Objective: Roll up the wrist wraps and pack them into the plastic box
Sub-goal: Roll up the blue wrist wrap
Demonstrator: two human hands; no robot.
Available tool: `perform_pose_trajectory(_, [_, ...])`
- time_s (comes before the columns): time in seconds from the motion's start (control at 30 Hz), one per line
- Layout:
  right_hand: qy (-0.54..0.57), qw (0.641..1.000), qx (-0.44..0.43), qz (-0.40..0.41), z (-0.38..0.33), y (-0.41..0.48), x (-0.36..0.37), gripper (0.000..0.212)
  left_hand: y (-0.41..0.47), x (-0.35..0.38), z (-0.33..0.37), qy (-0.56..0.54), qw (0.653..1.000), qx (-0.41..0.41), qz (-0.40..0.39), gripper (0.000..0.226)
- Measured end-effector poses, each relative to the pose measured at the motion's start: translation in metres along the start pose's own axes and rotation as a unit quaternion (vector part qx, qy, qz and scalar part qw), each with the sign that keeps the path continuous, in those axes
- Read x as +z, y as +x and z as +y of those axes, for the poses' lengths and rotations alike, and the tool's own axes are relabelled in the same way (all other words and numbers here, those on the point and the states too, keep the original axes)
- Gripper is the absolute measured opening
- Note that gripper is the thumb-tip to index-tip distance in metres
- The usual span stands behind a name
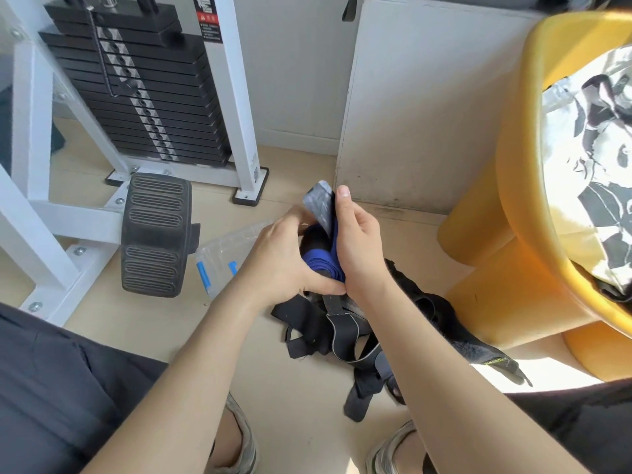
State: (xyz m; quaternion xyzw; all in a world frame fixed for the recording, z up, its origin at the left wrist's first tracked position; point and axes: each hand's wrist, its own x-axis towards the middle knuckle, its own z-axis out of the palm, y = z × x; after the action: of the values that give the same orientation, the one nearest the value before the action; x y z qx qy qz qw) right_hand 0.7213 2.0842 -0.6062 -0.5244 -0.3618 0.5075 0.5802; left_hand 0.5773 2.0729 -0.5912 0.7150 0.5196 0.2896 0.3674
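The fingers [343, 200] of the right hand [359, 248] and the left hand [284, 265] curl tightly around a half-rolled blue wrist wrap [320, 265], held just right of the plastic box [222, 254]. Black wraps [342, 330] lie on the floor [290, 388], also right of the box.

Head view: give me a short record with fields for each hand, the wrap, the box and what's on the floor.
left hand: grips the rolled part of the blue wrap
right hand: holds the wrap's grey loose end, which points up
box: clear plastic, on the floor left of the hands, partly hidden by them
black straps: loose pile on the floor below the hands
stool: yellow, at the right
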Motion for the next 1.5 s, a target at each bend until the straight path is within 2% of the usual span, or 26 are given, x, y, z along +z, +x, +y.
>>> perform_pose_trajectory(0.13, [0.005,1.000,0.005,0.028,-0.004,0.001,-0.002,0.064,0.000,0.007,-0.002,-0.013,0.999,0.017,0.033,0.095])
perform_pose_trajectory(0.33, [0.045,0.997,0.023,0.056,-0.005,0.003,-0.008,0.079,-0.002,0.015,0.002,-0.070,0.997,0.017,0.017,0.081])
perform_pose_trajectory(0.43, [0.042,0.998,0.019,0.051,-0.002,0.006,-0.009,0.078,-0.003,0.015,0.002,-0.066,0.997,0.016,0.020,0.074])
perform_pose_trajectory(0.57, [-0.002,0.998,0.040,-0.038,-0.002,0.007,-0.014,0.067,-0.003,0.011,0.004,-0.041,0.998,0.005,0.047,0.073])
perform_pose_trajectory(0.67, [0.089,0.985,0.080,-0.127,-0.008,0.009,-0.015,0.047,-0.002,0.002,0.002,-0.070,0.995,-0.006,0.070,0.073])
perform_pose_trajectory(0.77, [0.151,0.962,0.080,-0.214,-0.015,0.011,-0.018,0.039,-0.002,-0.005,0.001,-0.085,0.993,-0.003,0.085,0.066])
perform_pose_trajectory(0.87, [0.100,0.962,0.031,-0.251,-0.014,0.009,-0.022,0.032,-0.002,-0.008,0.000,-0.092,0.993,-0.009,0.067,0.062])
perform_pose_trajectory(0.97, [-0.013,0.980,-0.022,-0.199,-0.008,0.009,-0.022,0.040,-0.003,-0.005,0.004,-0.114,0.993,-0.024,0.037,0.052])
perform_pose_trajectory(1.1, [-0.037,0.984,-0.062,-0.165,-0.006,0.007,-0.020,0.038,-0.006,0.009,0.012,-0.157,0.985,-0.068,0.029,0.040])
perform_pose_trajectory(1.23, [-0.113,0.981,-0.109,-0.117,0.001,0.003,-0.012,0.040,-0.007,0.017,0.016,-0.160,0.981,-0.090,0.067,0.050])
perform_pose_trajectory(1.3, [-0.154,0.977,-0.119,-0.082,0.002,0.000,-0.009,0.037,-0.009,0.019,0.015,-0.167,0.980,-0.075,0.082,0.074])
perform_pose_trajectory(1.37, [-0.160,0.979,-0.110,-0.060,0.003,-0.003,-0.007,0.034,-0.009,0.020,0.012,-0.161,0.981,-0.062,0.088,0.099])
perform_pose_trajectory(1.43, [-0.164,0.980,-0.098,-0.053,0.003,-0.005,-0.004,0.032,-0.009,0.021,0.010,-0.140,0.984,-0.058,0.091,0.106])
perform_pose_trajectory(1.5, [-0.145,0.986,-0.050,-0.067,0.004,-0.001,-0.003,0.029,-0.010,0.022,0.011,-0.117,0.987,-0.054,0.091,0.109])
